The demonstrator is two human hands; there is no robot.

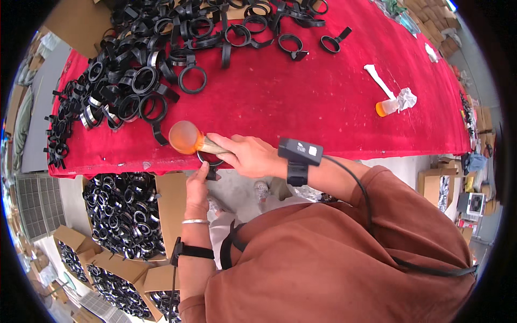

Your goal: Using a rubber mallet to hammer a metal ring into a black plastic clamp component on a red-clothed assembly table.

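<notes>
My right hand (249,155) is closed round the wooden handle of a mallet (185,137), whose big rounded head is translucent orange. The mallet head hangs over the near edge of the red-covered table. Just below it, my left hand (197,185) pinches a black ring with a tab (213,175) at the table edge. Mallet and right hand hide part of this ring. Close by on the left lies a similar loose black ring (154,109), its tab pointing toward me.
A large heap of black rings (145,81) covers the far left of the red table (301,102). At the right lie a second orange-headed mallet (386,108) and crumpled clear plastic (406,98). Below left stand cardboard boxes (171,202) filled with rings.
</notes>
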